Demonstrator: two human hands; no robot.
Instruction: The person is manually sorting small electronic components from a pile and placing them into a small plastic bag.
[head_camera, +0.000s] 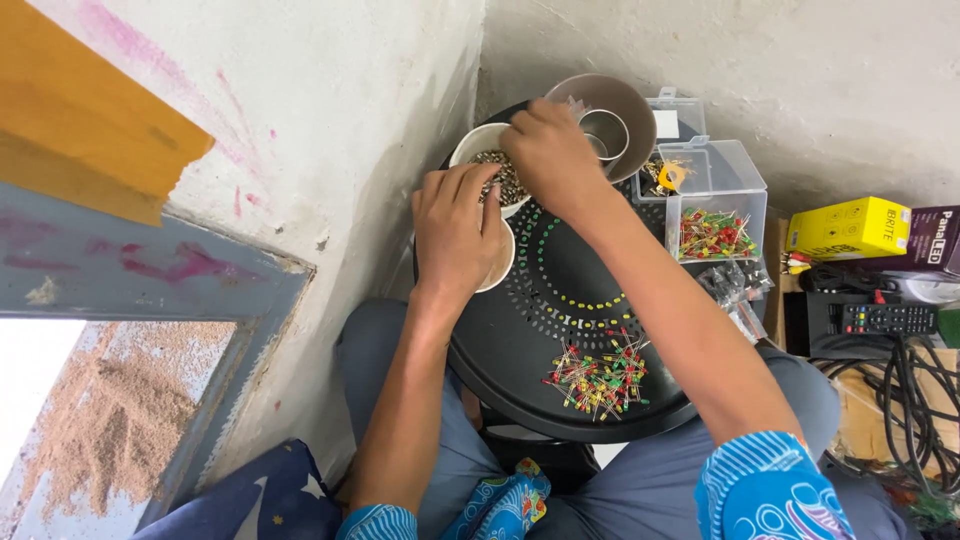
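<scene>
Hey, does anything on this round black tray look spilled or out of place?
Yes, a loose pile of small red, yellow and green parts lies scattered on the black tray, outside any container. The clear box holds similar ones. Both hands are at the white bowl.

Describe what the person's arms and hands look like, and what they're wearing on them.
Both arms are bare from the hands up past the elbows. The left hand and right hand wear no gloves, rings or watch that I can see. Short sleeves show at the bottom edge: bright blue fabric with white stripes and swirling patterns.
</scene>
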